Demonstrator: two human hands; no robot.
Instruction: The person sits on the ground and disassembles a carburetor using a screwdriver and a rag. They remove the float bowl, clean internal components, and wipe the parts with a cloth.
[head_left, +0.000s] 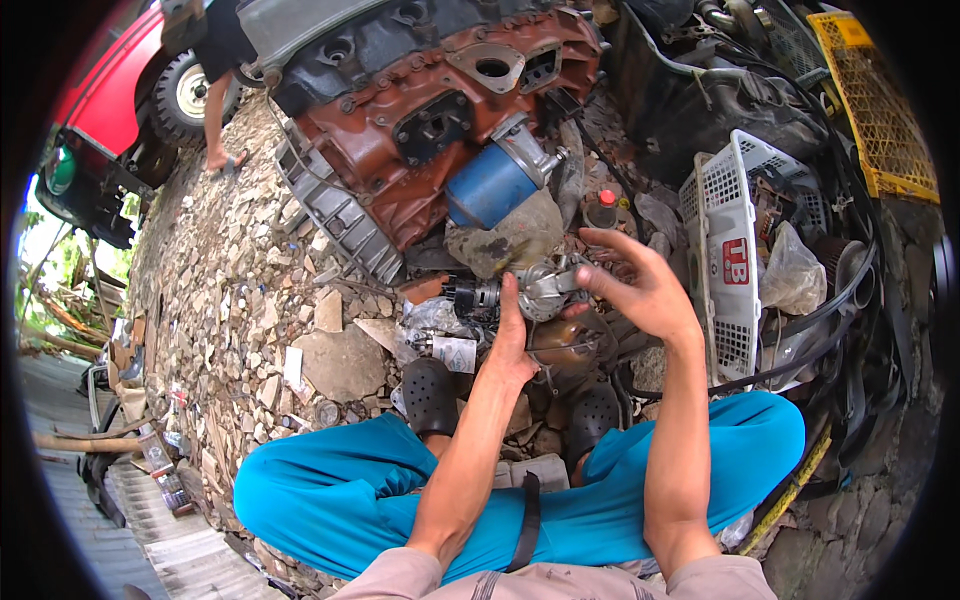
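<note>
My left hand [515,345] is closed around a silver metal engine part with a black pronged end [540,292], held low in front of the engine. The black end points left, past my left thumb. At the part's right end is my right hand [645,290], with thumb and forefinger spread apart. The right thumb tip comes up to the metal; whether it presses on it I cannot tell. Below the part rests a brownish rounded object [562,342], partly hidden by my hands.
Ahead stands a rust-red engine block [370,150] with a blue oil filter [492,187]. A white plastic crate [735,320] of parts is on the right, beside black hoses. A red-capped bottle [601,208] stands behind my right hand. Another person's leg [216,120] shows near a red vehicle [105,85].
</note>
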